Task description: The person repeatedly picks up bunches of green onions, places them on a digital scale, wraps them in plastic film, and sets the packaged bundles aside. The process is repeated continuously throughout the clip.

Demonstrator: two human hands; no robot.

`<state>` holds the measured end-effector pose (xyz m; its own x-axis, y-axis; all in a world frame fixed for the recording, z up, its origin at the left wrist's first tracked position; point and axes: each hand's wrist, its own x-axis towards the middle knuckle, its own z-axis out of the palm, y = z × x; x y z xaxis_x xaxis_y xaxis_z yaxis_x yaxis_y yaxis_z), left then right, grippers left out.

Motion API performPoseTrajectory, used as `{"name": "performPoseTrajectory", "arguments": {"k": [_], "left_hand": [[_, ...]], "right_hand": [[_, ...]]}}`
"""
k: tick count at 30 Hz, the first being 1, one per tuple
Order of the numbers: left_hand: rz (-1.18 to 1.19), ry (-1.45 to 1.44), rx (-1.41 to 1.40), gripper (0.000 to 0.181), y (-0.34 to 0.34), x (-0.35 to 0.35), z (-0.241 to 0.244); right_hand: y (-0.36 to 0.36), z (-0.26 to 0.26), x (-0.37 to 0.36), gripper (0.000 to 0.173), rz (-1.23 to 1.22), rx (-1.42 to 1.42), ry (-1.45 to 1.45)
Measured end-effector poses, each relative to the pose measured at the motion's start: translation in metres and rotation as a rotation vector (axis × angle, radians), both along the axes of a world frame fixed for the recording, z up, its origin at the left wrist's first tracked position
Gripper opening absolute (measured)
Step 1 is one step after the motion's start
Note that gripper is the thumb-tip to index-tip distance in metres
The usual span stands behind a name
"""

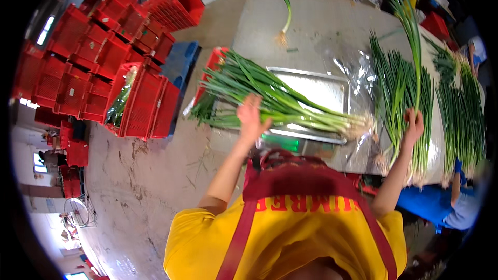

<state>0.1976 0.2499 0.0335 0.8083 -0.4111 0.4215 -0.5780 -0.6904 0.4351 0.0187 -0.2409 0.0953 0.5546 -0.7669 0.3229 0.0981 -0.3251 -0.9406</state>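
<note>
My left hand point(251, 117), fingers spread, lies on the near side of a big bunch of green onions point(280, 93). Beneath the bunch is a rectangular metal tray point(328, 83) on a digital scale point(284, 142) with a green display. My right hand point(414, 124) is closed around a long single green onion point(413, 42), held up over another heap of green onions point(400, 85). Clear plastic film point(360, 72) lies between tray and heap. One loose green onion point(288, 17) rests at the table's far side.
A metal-topped table point(315, 27) stands before me. More green onions point(461, 112) lie at the far right, near a co-worker's blue-gloved hand point(459, 167). Red crates point(93, 54) are stacked at left, by a blue pallet point(183, 60). A red crate point(213, 62) sits beyond the bunch's leaves.
</note>
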Motion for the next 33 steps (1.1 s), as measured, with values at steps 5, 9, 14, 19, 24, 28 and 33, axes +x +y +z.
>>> {"name": "performPoseTrajectory", "arguments": {"k": [5,9,14,19,24,28,33], "left_hand": [[0.252,-0.013,-0.154,0.08,0.055,-0.007,0.001],[0.351,-0.031,-0.161,0.074,0.074,-0.009,0.002],[0.326,-0.018,-0.196,0.059,0.077,-0.005,0.001],[0.3,0.04,-0.224,0.058,0.07,-0.002,-0.005],[0.259,0.054,-0.212,0.053,0.073,-0.006,-0.012],[0.247,0.104,-0.199,0.048,0.079,-0.009,-0.014],[0.269,0.102,-0.156,0.047,0.09,-0.015,-0.019]], "right_hand": [[0.041,0.029,0.03,0.027,0.092,0.006,-0.011],[0.068,0.035,0.051,0.025,0.26,-0.025,0.063],[0.115,0.04,0.078,0.024,0.482,0.002,0.059],[0.147,0.026,0.092,0.021,0.596,-0.215,0.267],[0.155,0.029,0.085,0.019,0.567,-0.289,0.343],[0.11,0.03,0.073,0.022,0.45,0.002,0.268],[0.041,0.036,0.031,0.03,-0.008,-0.341,0.574]]}}
